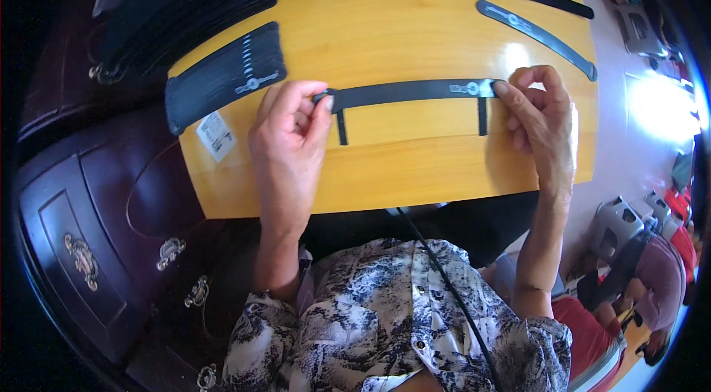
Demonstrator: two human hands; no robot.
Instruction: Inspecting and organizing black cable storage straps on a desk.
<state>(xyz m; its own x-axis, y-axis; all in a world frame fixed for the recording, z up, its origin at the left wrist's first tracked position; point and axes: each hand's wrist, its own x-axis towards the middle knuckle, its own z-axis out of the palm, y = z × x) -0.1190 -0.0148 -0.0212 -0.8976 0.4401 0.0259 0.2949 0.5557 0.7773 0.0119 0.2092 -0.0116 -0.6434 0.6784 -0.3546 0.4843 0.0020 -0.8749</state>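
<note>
Black strap stretched flat across yellow table; left hand pinching one end, right hand pinching the other near the metal fitting; uneven pull likely to twist strap or slip an end free.

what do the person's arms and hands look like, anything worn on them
Both hands, left hand and right hand, are bare: no gloves, and no rings or watch that I can make out. The forearms are uncovered. Short sleeves of a white blouse with a dark blue-black blotchy print end near the elbows.
</note>
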